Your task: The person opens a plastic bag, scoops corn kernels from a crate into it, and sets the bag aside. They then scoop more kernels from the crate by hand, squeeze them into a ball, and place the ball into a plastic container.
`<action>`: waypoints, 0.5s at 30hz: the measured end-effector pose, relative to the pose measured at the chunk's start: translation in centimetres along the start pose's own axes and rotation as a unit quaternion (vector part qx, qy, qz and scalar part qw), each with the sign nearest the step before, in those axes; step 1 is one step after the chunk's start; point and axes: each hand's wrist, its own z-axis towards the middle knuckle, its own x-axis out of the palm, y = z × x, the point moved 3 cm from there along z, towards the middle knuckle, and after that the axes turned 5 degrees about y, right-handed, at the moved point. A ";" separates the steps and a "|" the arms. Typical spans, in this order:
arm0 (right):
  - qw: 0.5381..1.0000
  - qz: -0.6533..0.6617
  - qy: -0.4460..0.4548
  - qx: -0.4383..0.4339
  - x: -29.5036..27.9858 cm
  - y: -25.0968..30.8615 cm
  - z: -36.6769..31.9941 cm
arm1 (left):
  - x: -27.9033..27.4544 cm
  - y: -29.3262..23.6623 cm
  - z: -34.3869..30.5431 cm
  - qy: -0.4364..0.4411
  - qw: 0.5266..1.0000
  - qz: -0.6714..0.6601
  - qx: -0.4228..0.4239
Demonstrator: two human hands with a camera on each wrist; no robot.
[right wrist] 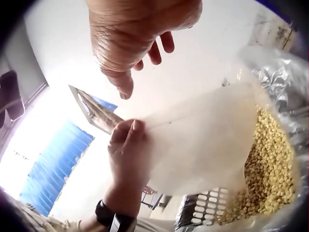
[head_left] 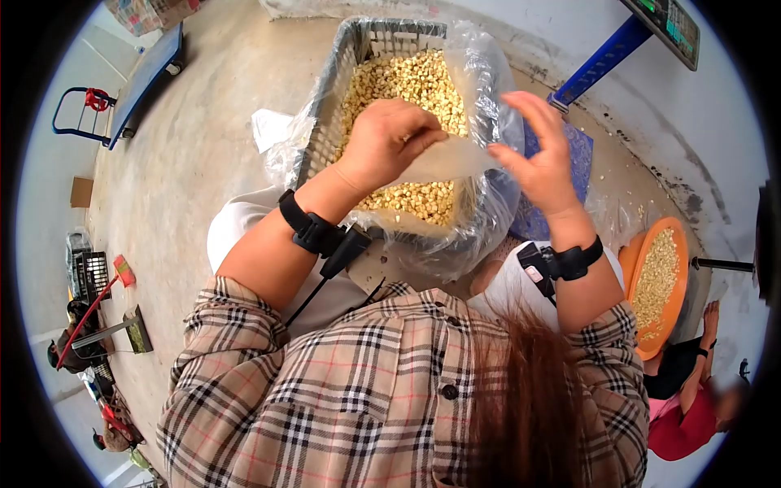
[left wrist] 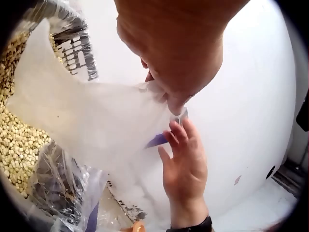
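Observation:
My left hand (head_left: pixel 389 145) pinches a frosted, translucent plastic bag (head_left: pixel 455 163) between thumb and fingers, near one edge. The bag hangs limp over a grey slatted crate (head_left: pixel 325 93) full of pale yellow kernel-like pieces (head_left: pixel 407 77). In the left wrist view the bag (left wrist: pixel 82 116) spreads toward the crate. My right hand (head_left: pixel 543 163) is apart from the bag's other side, fingers spread and holding nothing. The right wrist view shows this gap between the right hand (right wrist: pixel 140 38) and the bag (right wrist: pixel 203 140).
Clear plastic lining (head_left: pixel 484 106) drapes over the crate's rim. At the right stands an orange basin (head_left: pixel 679 244) of similar pieces, with another person (head_left: pixel 683 423) beside it. A scale on a blue post (head_left: pixel 606 69) is at upper right; a blue platform trolley (head_left: pixel 150 77) at upper left.

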 end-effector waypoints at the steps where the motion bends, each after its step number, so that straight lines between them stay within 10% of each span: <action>1: 0.999 -0.034 0.029 -0.019 0.7 0.8 0.3 | 0.5 -0.3 0.1 0.006 0.998 -0.049 -0.040; 8: 0.992 0.089 0.090 -0.016 3.3 0.5 0.2 | 2.0 0.2 -0.8 0.021 0.882 -0.405 -0.242; 15: 0.926 0.345 0.075 0.133 0.2 -2.5 -1.0 | -1.0 3.4 -2.6 -0.025 0.855 -0.421 -0.301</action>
